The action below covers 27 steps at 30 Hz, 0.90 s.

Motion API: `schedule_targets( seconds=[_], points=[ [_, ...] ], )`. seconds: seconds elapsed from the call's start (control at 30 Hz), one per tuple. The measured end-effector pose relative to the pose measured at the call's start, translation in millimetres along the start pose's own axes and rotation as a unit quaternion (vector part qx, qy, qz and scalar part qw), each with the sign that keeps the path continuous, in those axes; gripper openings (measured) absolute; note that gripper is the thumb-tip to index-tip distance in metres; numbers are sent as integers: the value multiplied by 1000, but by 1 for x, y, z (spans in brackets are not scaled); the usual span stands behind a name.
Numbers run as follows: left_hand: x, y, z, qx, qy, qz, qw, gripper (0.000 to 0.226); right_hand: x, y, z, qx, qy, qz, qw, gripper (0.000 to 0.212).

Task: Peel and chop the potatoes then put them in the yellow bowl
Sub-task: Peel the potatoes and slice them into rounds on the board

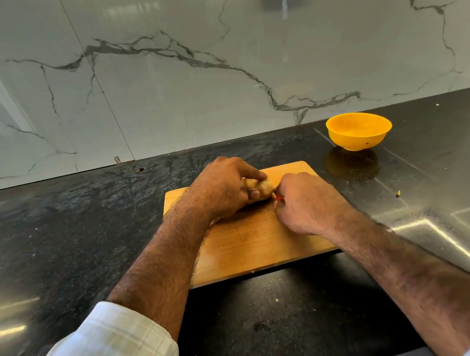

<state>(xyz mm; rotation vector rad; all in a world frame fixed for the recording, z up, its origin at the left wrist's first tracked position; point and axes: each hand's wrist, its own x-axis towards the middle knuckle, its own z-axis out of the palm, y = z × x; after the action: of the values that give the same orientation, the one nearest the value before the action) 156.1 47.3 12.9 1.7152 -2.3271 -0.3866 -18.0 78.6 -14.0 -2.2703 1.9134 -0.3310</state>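
Left hand [223, 188] grips the potato [262, 188] on the cutting board [253, 245]; right hand [307, 203] clenches a red-handled tool [279, 197] — likely a peeler. Yellow bowl [359, 130] waits at two o'clock — peel away from fingers.

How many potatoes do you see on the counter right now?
1. The potato is gripped in the left hand over the cutting board, with the right hand at its end. Others may be hidden behind the hands.
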Motion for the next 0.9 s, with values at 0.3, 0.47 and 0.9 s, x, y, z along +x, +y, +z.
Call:
schedule_targets(
  seconds=[0.3, 0.47, 0.9],
  points=[
    [-6, 2, -4, -10, 8, -17, 1000, 42, -5, 4, -5, 10, 69, -7, 998, 25],
    [-5, 5, -4, -10, -2, -18, 1000, 43, -7, 0, -3, 6, 65, -2, 998, 29],
    [-6, 6, -2, 1, 10, -10, 1000, 44, 11, -7, -11, 18, 22, 10, 1000, 16]
  ],
)
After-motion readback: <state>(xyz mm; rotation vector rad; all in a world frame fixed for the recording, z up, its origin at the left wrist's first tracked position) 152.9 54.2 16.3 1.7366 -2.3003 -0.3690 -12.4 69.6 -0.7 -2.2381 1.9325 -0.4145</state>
